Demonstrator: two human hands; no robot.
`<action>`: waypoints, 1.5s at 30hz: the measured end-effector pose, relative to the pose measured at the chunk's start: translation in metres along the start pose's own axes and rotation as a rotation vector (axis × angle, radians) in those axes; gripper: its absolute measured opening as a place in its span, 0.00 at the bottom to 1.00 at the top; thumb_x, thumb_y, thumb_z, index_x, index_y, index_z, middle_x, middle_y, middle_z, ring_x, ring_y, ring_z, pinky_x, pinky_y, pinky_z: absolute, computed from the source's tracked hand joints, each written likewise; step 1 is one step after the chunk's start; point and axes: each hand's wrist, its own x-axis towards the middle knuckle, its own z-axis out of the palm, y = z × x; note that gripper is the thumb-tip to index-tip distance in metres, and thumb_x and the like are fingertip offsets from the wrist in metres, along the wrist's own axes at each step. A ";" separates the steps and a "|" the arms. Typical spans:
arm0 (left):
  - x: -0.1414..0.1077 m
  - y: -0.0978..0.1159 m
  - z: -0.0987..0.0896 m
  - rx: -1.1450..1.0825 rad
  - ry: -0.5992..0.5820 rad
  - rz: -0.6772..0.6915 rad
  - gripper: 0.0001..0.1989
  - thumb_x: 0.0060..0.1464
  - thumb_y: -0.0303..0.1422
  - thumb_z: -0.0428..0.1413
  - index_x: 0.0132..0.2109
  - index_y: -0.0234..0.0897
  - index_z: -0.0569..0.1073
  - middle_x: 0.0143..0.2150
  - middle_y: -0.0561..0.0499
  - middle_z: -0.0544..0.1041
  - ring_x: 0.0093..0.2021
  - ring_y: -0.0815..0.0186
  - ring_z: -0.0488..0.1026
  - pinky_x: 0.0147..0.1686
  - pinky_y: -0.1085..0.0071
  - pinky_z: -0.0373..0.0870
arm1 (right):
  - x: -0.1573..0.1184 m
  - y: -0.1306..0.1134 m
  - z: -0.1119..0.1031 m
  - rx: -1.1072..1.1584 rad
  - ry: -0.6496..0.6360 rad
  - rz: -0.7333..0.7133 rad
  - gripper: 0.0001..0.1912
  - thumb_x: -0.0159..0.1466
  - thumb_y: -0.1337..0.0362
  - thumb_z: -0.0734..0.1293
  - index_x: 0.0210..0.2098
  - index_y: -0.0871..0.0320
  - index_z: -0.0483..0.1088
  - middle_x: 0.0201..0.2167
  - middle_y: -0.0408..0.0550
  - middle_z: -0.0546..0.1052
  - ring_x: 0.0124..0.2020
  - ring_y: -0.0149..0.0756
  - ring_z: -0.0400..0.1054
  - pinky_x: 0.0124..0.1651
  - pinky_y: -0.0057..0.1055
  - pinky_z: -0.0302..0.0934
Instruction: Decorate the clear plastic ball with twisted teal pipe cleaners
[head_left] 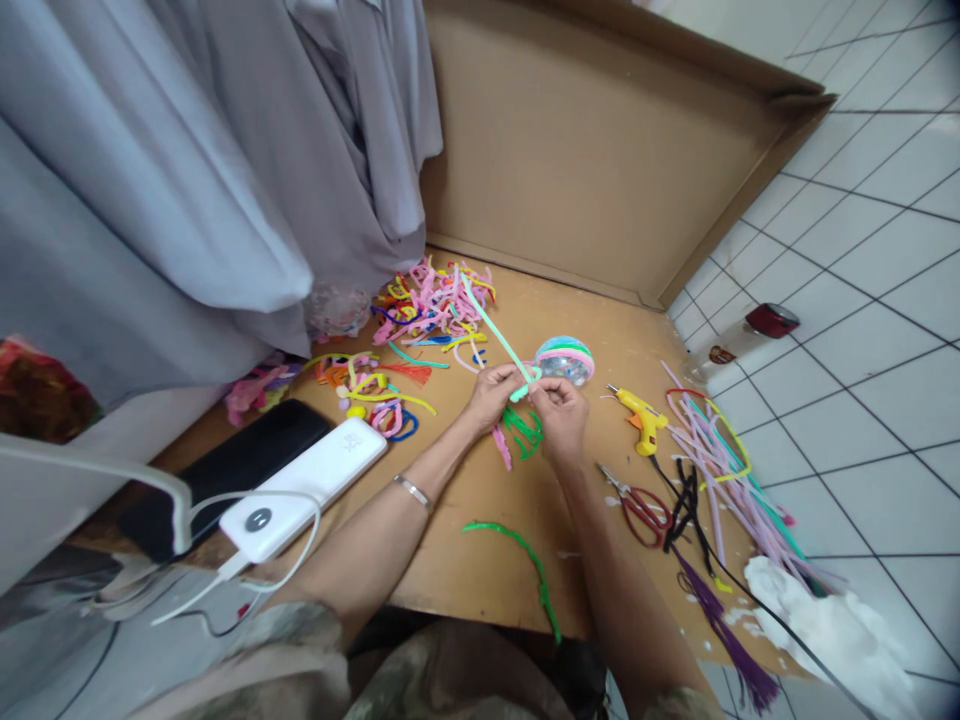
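A mint-green pipe cleaner (491, 325) runs between my two hands, its long straight end pointing up and left and its near end bent into a small loop. My left hand (495, 392) pinches it from the left side. On the right, my right hand (559, 405) has its fingers closed on the bent end. Just beyond them sits a clear round container (566, 368) wrapped in pink, green and blue bands. Under the hands lie curled green pieces (523, 432) and a pink strip (502, 448). A longer green twisted stem (536, 562) rests nearer my body.
Colourful pipe cleaner scraps (431, 305) are heaped at the back left. A white power bank (304, 490) and a black phone-like slab (247, 455) lie left. On the right are a yellow glue gun (643, 420), red-handled scissors (643, 515), pipe cleaners (720, 470) and a purple tassel (724, 635).
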 end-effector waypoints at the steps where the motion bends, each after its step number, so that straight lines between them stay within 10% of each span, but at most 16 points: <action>1: 0.000 -0.001 0.000 -0.003 0.000 -0.006 0.18 0.39 0.44 0.66 0.24 0.31 0.75 0.20 0.55 0.67 0.24 0.74 0.59 0.27 0.75 0.56 | 0.000 0.000 0.000 0.020 0.000 -0.001 0.12 0.49 0.59 0.71 0.26 0.57 0.66 0.19 0.39 0.72 0.22 0.29 0.66 0.27 0.27 0.61; 45: 0.000 0.006 0.002 0.149 -0.076 0.036 0.22 0.42 0.50 0.63 0.24 0.33 0.75 0.22 0.53 0.70 0.29 0.68 0.64 0.33 0.73 0.62 | 0.008 -0.001 -0.009 0.009 -0.016 -0.079 0.13 0.48 0.63 0.69 0.32 0.56 0.66 0.21 0.38 0.73 0.22 0.29 0.68 0.29 0.27 0.66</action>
